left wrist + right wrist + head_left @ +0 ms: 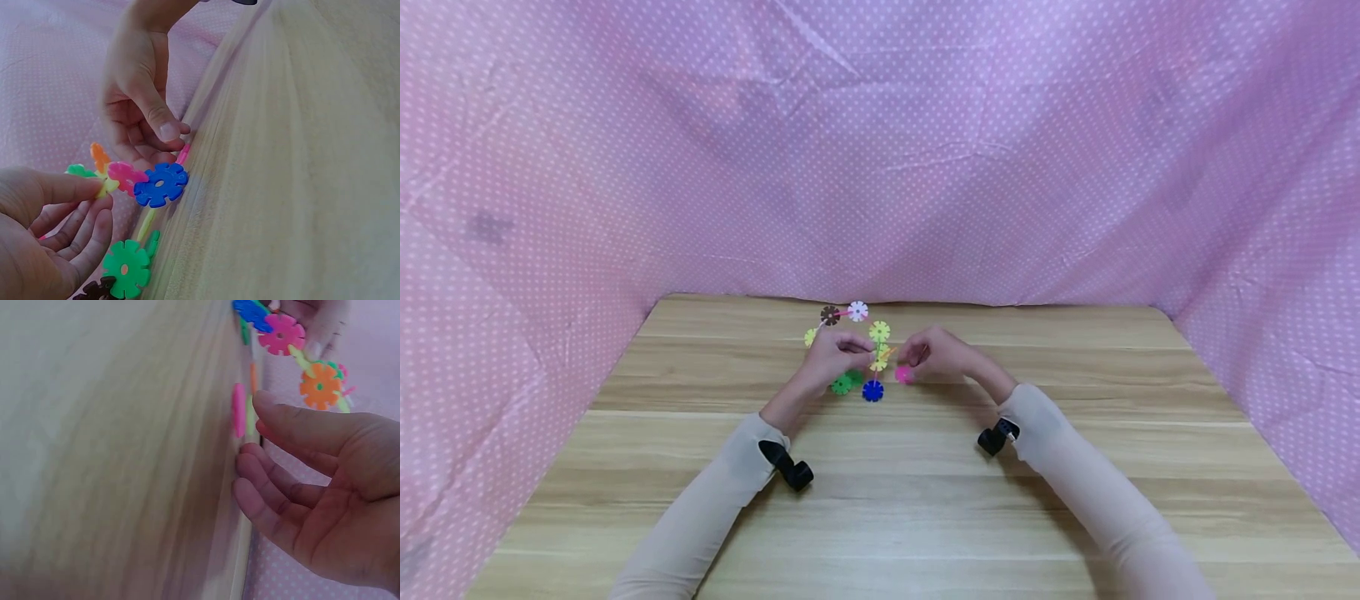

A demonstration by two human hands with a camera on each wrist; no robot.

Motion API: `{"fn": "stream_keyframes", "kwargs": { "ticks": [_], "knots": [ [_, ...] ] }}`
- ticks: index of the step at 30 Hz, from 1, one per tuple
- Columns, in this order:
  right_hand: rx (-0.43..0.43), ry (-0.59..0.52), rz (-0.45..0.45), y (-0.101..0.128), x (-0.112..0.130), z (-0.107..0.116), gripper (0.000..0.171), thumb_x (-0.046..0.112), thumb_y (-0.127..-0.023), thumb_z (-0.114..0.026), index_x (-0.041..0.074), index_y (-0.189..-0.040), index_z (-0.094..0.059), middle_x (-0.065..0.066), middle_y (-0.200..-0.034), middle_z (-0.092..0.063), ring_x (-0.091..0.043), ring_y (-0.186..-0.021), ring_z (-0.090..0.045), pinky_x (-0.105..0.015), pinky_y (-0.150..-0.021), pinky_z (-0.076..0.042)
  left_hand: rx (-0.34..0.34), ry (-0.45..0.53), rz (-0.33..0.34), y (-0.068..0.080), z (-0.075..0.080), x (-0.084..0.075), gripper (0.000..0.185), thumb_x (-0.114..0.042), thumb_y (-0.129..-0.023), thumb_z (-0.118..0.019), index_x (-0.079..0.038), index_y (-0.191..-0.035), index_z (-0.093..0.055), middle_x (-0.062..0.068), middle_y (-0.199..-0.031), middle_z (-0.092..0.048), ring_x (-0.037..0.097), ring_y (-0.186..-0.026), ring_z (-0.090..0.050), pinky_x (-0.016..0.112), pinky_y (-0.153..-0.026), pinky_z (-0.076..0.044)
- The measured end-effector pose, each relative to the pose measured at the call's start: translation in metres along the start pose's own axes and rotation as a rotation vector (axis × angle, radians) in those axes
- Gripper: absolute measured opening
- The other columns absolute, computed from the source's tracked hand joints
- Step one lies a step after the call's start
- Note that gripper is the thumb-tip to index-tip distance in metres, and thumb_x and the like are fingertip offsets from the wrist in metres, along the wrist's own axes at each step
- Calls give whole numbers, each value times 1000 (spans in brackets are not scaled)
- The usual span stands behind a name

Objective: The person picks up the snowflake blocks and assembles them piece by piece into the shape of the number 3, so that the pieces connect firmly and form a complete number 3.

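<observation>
My left hand [833, 358] pinches a yellow notched plastic disc [108, 186] between thumb and fingers. That disc is slotted into a chain with a pink disc [280, 335], an orange disc [317, 389] and a blue disc [872, 391]. To the right of the chain is my right hand [938, 352], its fingers loosely bent and thumb near the index fingertip. Nothing shows clearly between them. A separate pink disc [237, 410] stands out just beyond these fingertips, close to the table. Part of the chain is hidden behind the left hand.
Green discs [841, 384] lie below the left hand. Brown [830, 315] and white [857, 311] discs joined by a pink one are behind it, toward the back edge of the wooden table [880, 517]. Pink dotted cloth [880, 167] surrounds the back and sides.
</observation>
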State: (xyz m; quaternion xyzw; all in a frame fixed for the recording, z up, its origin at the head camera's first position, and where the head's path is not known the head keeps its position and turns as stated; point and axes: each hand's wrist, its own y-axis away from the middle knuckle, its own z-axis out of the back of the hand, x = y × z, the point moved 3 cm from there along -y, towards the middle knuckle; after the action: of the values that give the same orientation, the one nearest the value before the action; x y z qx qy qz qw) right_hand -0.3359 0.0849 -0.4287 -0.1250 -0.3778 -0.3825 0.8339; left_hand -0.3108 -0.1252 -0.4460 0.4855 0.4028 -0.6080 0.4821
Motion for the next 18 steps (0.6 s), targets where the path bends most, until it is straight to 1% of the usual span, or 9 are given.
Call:
{"fn": "stream_keyframes", "kwargs": {
  "ticks": [4, 10, 13, 18],
  "knots": [
    [17, 16, -20, -4, -1, -3, 25, 3, -83, -82, -5, -105, -73, -13, -89, -70, -13, -80, -58, -21, -72, -49, -6, 6, 0, 1, 0, -1, 17, 7, -85, -75, 11, -102, -73, 12, -87, -75, 6, -73, -66, 21, -68, -58],
    [22, 38, -17, -5, 2, -8, 19, 1, -83, -82, -3, -99, -73, -9, -82, -68, -10, -74, -55, -21, -67, -48, -15, 25, -15, 1, 0, -3, 18, 7, -85, -74, 12, -102, -72, 12, -87, -75, 6, -73, -66, 19, -68, -57],
    [12, 37, -32, -4, 3, -9, 18, 0, -81, -82, -3, -96, -72, -9, -82, -67, -11, -75, -55, -21, -67, -48, -21, 18, -26, 1, 1, -3, 18, 7, -85, -75, 11, -102, -72, 11, -89, -75, 6, -74, -66, 18, -68, -57],
    [-11, 8, -66, -2, 2, -9, 22, -3, -78, -83, -3, -94, -69, -11, -83, -67, -14, -77, -57, -22, -69, -49, -24, 22, -38, 3, 1, -4, 18, 7, -85, -75, 11, -103, -72, 14, -92, -76, 7, -76, -66, 19, -70, -57]
  ]
}}
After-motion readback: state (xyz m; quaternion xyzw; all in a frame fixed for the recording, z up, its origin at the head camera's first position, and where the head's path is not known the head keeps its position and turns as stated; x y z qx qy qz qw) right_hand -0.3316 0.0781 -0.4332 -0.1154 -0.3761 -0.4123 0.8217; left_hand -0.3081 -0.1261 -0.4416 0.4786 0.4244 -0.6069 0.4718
